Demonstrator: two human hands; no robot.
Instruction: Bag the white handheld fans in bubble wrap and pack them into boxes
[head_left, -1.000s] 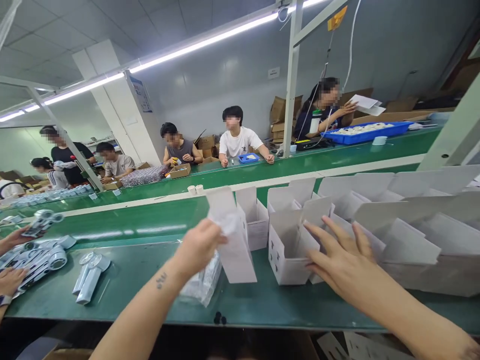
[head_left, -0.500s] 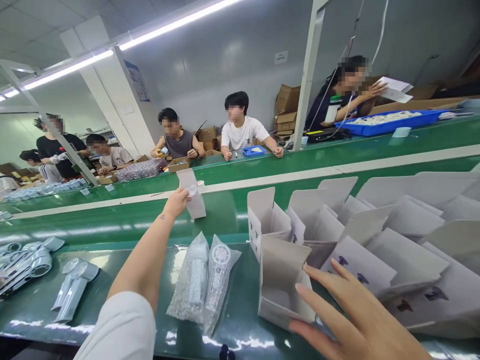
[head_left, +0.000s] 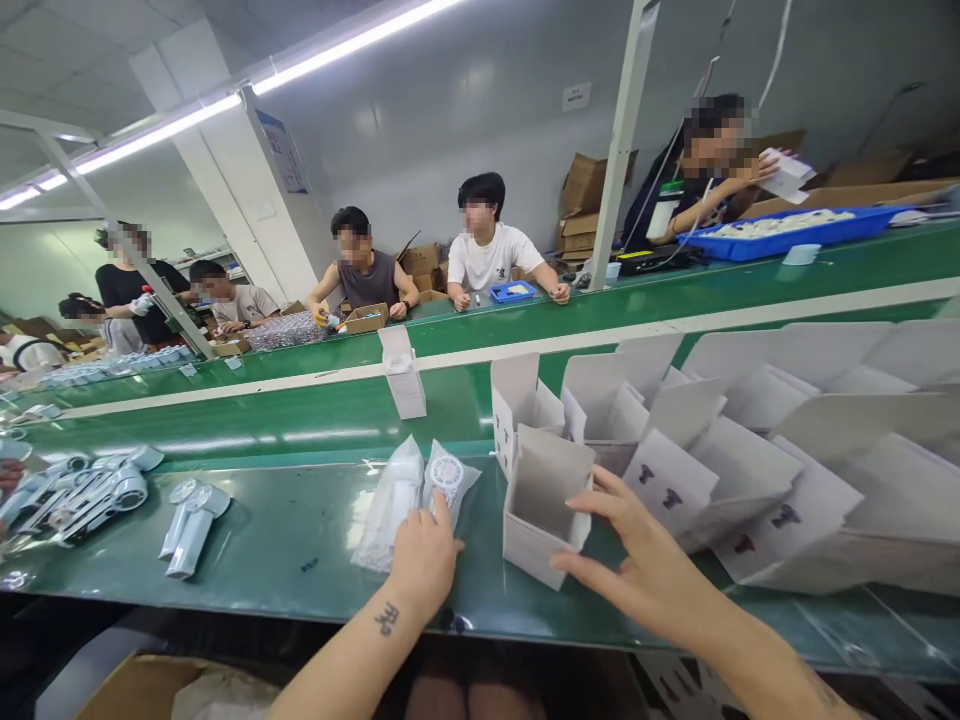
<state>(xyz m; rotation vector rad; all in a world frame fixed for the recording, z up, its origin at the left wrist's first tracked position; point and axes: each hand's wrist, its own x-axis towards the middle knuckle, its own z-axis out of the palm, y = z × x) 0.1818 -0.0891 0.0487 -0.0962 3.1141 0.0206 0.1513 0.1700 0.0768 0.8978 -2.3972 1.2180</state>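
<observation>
One carton [head_left: 407, 392], seemingly filled, stands beyond left fingers [head_left: 442, 512], their grip on an unboxed bagged device [head_left: 448, 474] unclear; right fingers [head_left: 601, 502], spread apart, adjoin an unfilled box [head_left: 531, 548].

your left forearm [head_left: 341, 665] angled up from the bottom edge, dark tattoo [head_left: 388, 619] by the wrist [head_left: 403, 598], left hand [head_left: 425, 560] back side up, index finger [head_left: 441, 510] poking forward, your right forearm [head_left: 739, 640] slanting in from lower right, right hand [head_left: 637, 555] in a loose C, thumb [head_left: 592, 573] and fingers [head_left: 604, 504] apart
</observation>
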